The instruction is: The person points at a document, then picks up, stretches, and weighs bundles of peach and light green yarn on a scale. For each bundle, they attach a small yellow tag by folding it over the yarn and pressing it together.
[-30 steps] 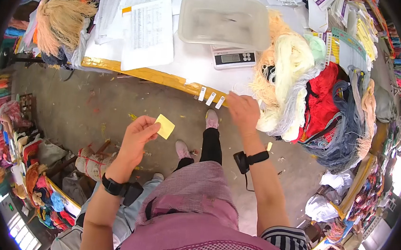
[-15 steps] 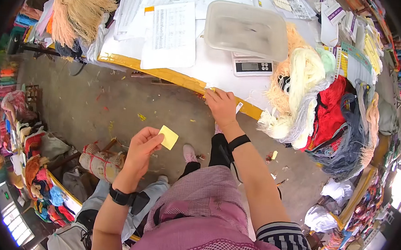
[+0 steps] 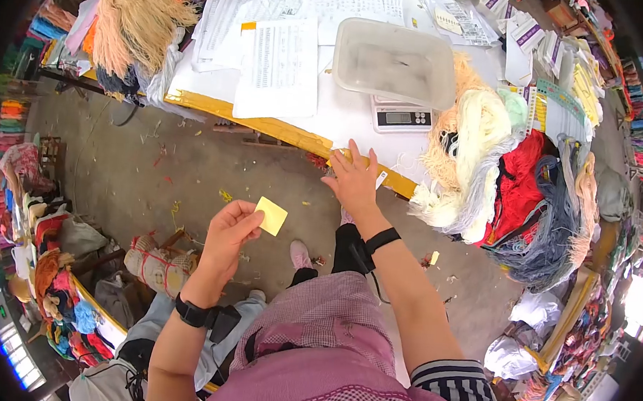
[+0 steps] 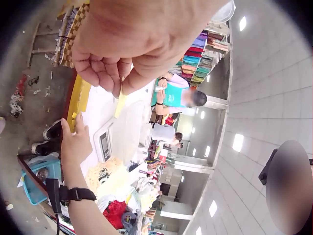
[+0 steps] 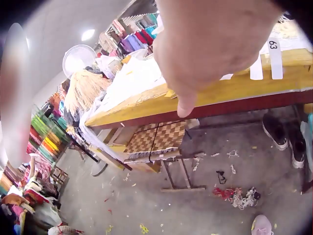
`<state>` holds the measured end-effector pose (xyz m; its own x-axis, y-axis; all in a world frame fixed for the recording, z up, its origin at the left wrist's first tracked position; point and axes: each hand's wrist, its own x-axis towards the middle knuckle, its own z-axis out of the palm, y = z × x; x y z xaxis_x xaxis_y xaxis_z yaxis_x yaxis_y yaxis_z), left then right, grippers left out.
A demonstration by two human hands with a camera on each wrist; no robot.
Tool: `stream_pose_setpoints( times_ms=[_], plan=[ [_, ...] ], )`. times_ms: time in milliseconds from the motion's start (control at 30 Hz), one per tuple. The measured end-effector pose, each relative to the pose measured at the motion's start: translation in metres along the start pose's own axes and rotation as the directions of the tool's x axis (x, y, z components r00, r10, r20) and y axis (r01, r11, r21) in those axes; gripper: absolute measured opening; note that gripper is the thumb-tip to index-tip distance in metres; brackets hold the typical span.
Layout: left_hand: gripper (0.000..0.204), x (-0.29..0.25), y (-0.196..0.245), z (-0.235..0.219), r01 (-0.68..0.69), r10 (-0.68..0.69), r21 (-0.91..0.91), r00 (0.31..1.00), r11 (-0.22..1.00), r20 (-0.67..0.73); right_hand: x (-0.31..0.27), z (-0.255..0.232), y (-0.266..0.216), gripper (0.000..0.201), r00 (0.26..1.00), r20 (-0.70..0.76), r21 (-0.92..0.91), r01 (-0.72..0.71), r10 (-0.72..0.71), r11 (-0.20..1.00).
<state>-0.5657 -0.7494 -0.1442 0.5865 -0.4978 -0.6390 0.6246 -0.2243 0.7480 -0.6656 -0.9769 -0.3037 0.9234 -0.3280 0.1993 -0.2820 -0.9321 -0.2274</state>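
Pinching yellow slip (image 3: 272, 216): left grip (image 3: 231, 233) | spread, empty: right grip (image 3: 355, 182), at table edge (image 3: 267, 125) | littered grey floor (image 3: 119, 168)

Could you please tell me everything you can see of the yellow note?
The note is small, pale yellow and roughly square, flat, with straight edges; it looks like thin paper. The left hand pinches it at one side, the thumb covering part of its face. It is held in the air, apart from the table, and nothing else appears to touch it. The left wrist view shows it nearly edge-on. No writing can be made out, nor whether it is one sheet or several.
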Motion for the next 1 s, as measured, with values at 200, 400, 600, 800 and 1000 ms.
stream_pose_setpoints(
  times_ms=[200, 400, 600, 800, 1000],
  plan=[
    [0.012, 0.019, 0.001, 0.025, -0.082, 0.074, 0.122, 0.995, 0.989, 0.066, 0.002, -0.089, -0.038, 0.036, 0.913, 0.393, 0.84, -0.405, 0.11, 0.361],
    [0.016, 0.035, 0.011, 0.097, -0.173, 0.157, 0.117, 0.979, 0.978, 0.13, 0.011, -0.132, 0.018, 0.016, 0.778, 0.604, 0.795, -0.602, 0.173, -0.072],
    [0.018, 0.072, 0.018, 0.076, -0.042, 0.001, 0.255, 0.987, 0.966, 0.159, 0.052, -0.106, 0.18, 0.019, 0.669, 0.18, 0.915, -0.383, 0.721, 0.127],
    [0.014, 0.082, 0.024, 0.07, 0.008, -0.016, 0.262, 0.999, 0.965, 0.028, 0.119, -0.104, 0.282, 0.041, 0.676, -0.002, 0.849, -0.389, 0.737, 0.359],
    [0.013, 0.087, 0.025, 0.075, 0.049, -0.051, 0.2, 0.999, 0.979, 0.003, 0.091, -0.11, 0.337, 0.055, 0.761, -0.295, 0.459, -0.417, 0.577, 0.784]
  ],
)
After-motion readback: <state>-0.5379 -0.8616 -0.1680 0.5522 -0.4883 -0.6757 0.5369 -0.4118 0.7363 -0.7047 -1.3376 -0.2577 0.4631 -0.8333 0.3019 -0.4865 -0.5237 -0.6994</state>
